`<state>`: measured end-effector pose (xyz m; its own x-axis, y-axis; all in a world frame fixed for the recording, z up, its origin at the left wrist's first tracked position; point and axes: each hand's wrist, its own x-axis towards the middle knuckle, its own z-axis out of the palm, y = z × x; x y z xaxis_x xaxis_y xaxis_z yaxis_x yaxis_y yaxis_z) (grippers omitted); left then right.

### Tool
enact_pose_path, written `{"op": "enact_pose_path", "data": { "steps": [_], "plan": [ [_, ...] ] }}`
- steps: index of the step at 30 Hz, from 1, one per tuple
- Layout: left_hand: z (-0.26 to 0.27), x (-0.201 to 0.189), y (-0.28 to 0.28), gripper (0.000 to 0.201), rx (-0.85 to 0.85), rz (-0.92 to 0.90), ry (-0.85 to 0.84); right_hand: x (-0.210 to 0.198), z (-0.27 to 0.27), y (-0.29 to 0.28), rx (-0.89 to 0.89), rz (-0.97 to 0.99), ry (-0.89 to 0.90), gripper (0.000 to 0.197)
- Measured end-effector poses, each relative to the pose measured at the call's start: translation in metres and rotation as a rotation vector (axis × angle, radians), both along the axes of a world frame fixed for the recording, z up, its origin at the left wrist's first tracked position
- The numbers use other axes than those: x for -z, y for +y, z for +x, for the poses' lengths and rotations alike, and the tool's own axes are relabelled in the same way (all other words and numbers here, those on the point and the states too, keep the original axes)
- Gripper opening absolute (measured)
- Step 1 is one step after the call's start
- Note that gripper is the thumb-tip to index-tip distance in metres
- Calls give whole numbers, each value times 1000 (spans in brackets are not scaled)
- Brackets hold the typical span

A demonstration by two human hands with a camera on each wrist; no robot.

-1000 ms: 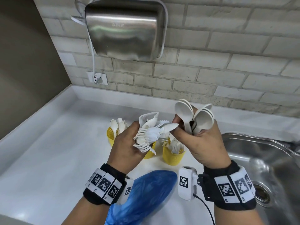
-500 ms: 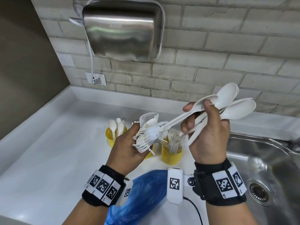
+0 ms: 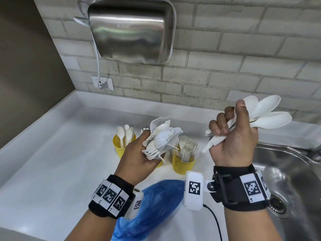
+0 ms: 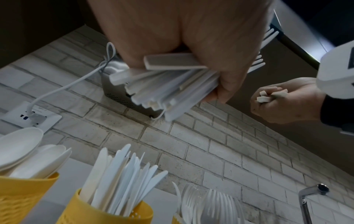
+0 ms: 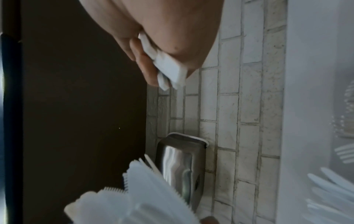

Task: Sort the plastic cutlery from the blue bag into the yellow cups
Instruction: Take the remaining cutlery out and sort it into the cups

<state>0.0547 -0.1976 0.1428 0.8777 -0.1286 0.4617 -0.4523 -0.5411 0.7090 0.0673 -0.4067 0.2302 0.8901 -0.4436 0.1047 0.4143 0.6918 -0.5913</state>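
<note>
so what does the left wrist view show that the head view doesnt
Only the left wrist view shows the middle cup's knives and the handle ends in the left hand's grip. Only the head view shows the blue bag, the sink and the spoon bowls above the right hand. Both show the spoon cup, the fork cup and the hand dryer.

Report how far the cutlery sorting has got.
Well underway. Done: three yellow cups hold spoons, knives and forks. In hand: the right hand grips white plastic spoons; the left hand holds a mixed cutlery bundle. Left: cupping both handfuls. The blue bag's contents are hidden.
</note>
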Motion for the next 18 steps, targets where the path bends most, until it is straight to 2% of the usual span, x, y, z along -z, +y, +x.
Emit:
{"op": "enact_pose_path", "data": {
  "steps": [4,9,14,18],
  "plan": [
    [0,-3,-3,34,-19,-1,-11,5,-2,5,-95,-43,-56,12],
    [-1,-4,-3,36,-18,65,-38,7,-5,14,-215,-164,-45,21],
    [0,-5,-2,38,-18,63,-47,4,-10,16,-172,-613,-18,26],
    [0,-4,1,35,24,42,-35,-4,-15,10,-160,-920,-30,12]
  ]
}}
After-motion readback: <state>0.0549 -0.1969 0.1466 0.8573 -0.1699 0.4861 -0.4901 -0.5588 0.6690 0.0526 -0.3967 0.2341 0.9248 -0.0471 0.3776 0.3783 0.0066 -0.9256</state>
